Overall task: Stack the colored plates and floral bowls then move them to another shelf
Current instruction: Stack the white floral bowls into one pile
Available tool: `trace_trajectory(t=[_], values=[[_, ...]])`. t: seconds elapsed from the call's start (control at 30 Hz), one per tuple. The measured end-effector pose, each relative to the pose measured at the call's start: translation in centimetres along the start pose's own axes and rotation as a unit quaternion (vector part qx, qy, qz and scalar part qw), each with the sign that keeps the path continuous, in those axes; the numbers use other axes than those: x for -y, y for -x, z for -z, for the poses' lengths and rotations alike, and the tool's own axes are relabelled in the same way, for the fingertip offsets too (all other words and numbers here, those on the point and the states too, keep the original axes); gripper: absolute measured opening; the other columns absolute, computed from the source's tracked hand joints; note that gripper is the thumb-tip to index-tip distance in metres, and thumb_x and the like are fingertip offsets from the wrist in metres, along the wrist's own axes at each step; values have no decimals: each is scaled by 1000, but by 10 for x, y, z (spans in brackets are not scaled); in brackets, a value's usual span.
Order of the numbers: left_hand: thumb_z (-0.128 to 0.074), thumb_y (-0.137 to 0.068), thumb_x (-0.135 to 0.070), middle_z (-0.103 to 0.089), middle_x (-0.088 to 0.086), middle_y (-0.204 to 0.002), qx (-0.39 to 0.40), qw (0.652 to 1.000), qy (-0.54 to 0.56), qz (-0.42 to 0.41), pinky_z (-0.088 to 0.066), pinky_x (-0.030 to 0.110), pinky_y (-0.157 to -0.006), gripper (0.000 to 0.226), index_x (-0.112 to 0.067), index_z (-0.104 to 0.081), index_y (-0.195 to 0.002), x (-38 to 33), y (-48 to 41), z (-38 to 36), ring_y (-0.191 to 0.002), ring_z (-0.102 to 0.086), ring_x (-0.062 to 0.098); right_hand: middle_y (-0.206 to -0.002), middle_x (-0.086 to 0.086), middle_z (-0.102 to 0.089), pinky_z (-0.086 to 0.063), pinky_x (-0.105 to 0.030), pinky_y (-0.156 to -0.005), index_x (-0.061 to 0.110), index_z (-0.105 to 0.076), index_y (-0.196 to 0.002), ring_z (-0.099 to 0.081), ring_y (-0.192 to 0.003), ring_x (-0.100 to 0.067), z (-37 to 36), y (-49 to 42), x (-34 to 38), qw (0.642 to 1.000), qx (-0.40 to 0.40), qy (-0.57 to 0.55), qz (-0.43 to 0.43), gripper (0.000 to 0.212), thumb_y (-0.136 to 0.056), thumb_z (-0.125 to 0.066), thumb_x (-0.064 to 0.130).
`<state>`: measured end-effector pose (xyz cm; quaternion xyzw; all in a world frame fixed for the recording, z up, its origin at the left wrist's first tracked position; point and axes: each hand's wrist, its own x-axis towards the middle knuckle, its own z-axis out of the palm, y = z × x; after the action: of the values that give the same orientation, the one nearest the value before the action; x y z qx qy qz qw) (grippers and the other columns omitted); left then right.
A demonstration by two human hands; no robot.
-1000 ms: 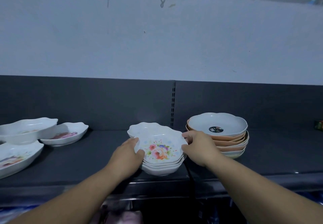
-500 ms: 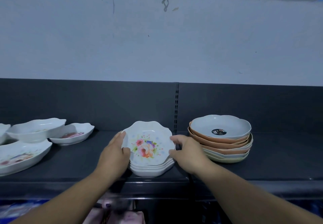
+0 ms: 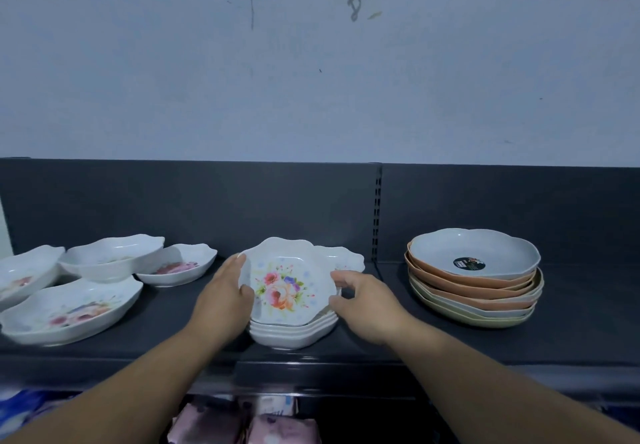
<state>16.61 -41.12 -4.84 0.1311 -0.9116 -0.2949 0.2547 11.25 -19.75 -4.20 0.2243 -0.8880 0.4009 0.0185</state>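
White floral bowl stack (image 3: 287,287): sitting near the front edge of the shelf (image 3: 571,339), about midway along it. Several bowls are nesting, and the top one is showing its flower print.
Left hand (image 3: 225,293): cupping the stack's left side, with the fingers lying along the rim and the thumb hooking over the top bowl's edge.
Right hand (image 3: 367,301): curling round the stack's right rim, with thumb and forefinger appearing to pinch it. How firmly it is gripping, I cannot tell.
Stray bowl (image 3: 344,260): one more floral bowl is peeking out just behind the stack, toward the back edge.
Loose floral bowls (image 3: 69,308): four are lying unstacked toward the shelf's left end, two nearer the front and two nearer the back. Some are touching or overlapping.
Colored plates (image 3: 474,281): standing as one pile toward the right end, well apart from both hands. The top plate is pale and is bearing a dark sticker.
Pink packets (image 3: 242,423): showing on a lower level, beneath the front edge.
Done, judging by the layout: the plates are looking fully piled, and the bowl stack is partly built.
Left to do: the stray bowl and the four loose ones are still waiting to join the stack. Both piles are then needing to be carried to another shelf, so the task is probably around halfway.
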Motion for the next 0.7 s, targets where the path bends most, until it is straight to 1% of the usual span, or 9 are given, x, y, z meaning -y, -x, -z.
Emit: trace_trajectory(t=[0.07, 0.17, 0.23, 0.3, 0.37, 0.47, 0.53, 0.6, 0.7], values=[[-42, -96, -13, -21, -3, -158, 23, 1000, 3, 0, -20, 26, -112, 55, -16, -26, -149, 4, -4, 3, -143, -23, 15, -145, 7, -49, -38, -17, -77, 27, -44, -145, -54, -97, -9, -3, -1, 3, 1000, -1, 4, -10, 52, -94, -54, 27], [-45, -97, -17, -22, -3, -158, 36, 999, 0, -8, -19, 26, -113, 55, -16, -26, -149, 9, -11, 8, -143, -24, 15, -142, 7, -51, -38, -19, -83, 27, -44, -144, -57, -111, -13, -7, -2, 8, 1000, 4, 0, -24, 51, -94, -54, 27], [-47, -97, -17, -23, -2, -157, 30, 999, -8, -9, -20, 26, -113, 56, -15, -26, -149, 15, -16, 12, -143, -25, 16, -142, 10, -51, -38, -18, -86, 26, -48, -142, -56, -118, -10, -12, -4, 12, 1000, 9, -3, -23, 50, -93, -55, 28], [-49, -95, -15, -26, -1, -156, 21, 1000, -17, -3, -23, 27, -111, 57, -15, -27, -148, 22, -19, 17, -142, -29, 17, -136, 16, -56, -44, -19, -85, 29, -54, -136, -60, -112, -7, -19, -6, 17, 1000, 21, -7, -15, 45, -90, -55, 28], [-51, -94, -13, -32, 0, -154, 10, 1000, -21, 6, -28, 29, -109, 57, -14, -30, -147, 29, -23, 21, -138, -35, 20, -135, 17, -56, -48, -18, -83, 31, -55, -134, -62, -106, -3, -26, -9, 21, 999, 30, -13, -13, 47, -87, -55, 33], [-52, -92, -12, -36, 2, -152, 14, 1000, -17, 11, -30, 29, -107, 56, -13, -34, -145, 35, -29, 26, -136, -38, 21, -140, 14, -53, -44, -25, -100, 29, -53, -136, -54, -120, -5, -36, -14, 25, 999, 27, -16, -22, 55, -82, -55, 39], [-52, -93, -14, -36, 2, -152, 26, 1000, -10, 11, -30, 29, -107, 56, -12, -34, -145, 38, -32, 27, -136, -38, 22, -143, 12, -50, -38, -25, -106, 27, -51, -139, -48, -127, -7, -40, -15, 30, 999, 15, -13, -26, 54, -86, -58, 36], [-52, -93, -16, -35, 1, -152, 35, 999, -1, 7, -28, 29, -109, 56, -12, -33, -146, 40, -35, 27, -137, -36, 20, -146, 13, -47, -33, -20, -105, 25, -49, -142, -43, -133, -7, -42, -15, 32, 999, -1, -14, -29, 52, -91, -59, 29], [-53, -94, -21, -29, 1, -155, 51, 999, 8, -4, -22, 28, -113, 58, -12, -31, -147, 43, -38, 27, -142, -29, 18, -144, 16, -48, -33, -18, -103, 26, -50, -141, -43, -133, -6, -44, -16, 33, 999, -21, -19, -32, 50, -92, -59, 24]])
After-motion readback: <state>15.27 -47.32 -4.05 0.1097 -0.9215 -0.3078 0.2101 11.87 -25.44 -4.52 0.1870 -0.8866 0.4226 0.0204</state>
